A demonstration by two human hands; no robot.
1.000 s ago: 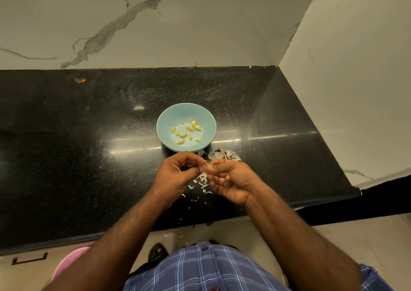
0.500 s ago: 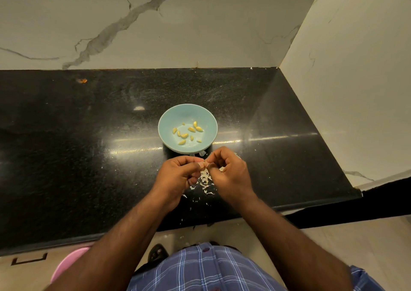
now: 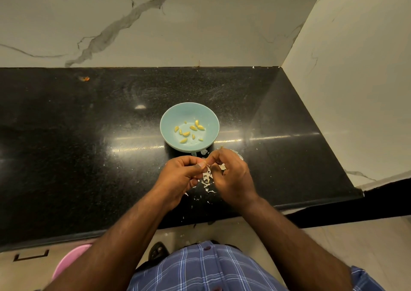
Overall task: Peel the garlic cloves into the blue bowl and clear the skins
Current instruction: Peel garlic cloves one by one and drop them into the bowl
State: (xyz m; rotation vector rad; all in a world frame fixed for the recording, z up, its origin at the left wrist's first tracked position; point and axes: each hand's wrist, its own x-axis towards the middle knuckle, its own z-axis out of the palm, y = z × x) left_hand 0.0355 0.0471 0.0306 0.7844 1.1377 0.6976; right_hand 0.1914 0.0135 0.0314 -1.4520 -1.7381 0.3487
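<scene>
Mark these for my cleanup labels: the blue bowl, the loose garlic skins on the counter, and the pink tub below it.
blue bowl (image 3: 169, 132): head view, bare inner wall at its left side.
garlic skins (image 3: 206, 179): head view, white flakes between the two hands.
pink tub (image 3: 66, 261): head view, visible rim at lower left.

A black counter (image 3: 89, 157) fills a corner of white veined marble walls (image 3: 200, 23); below its front edge, beige floor (image 3: 355, 246) and a pink tub (image 3: 69, 261).

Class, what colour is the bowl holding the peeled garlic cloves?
The bowl is light blue, seen best in the head view, the only one given.
</scene>
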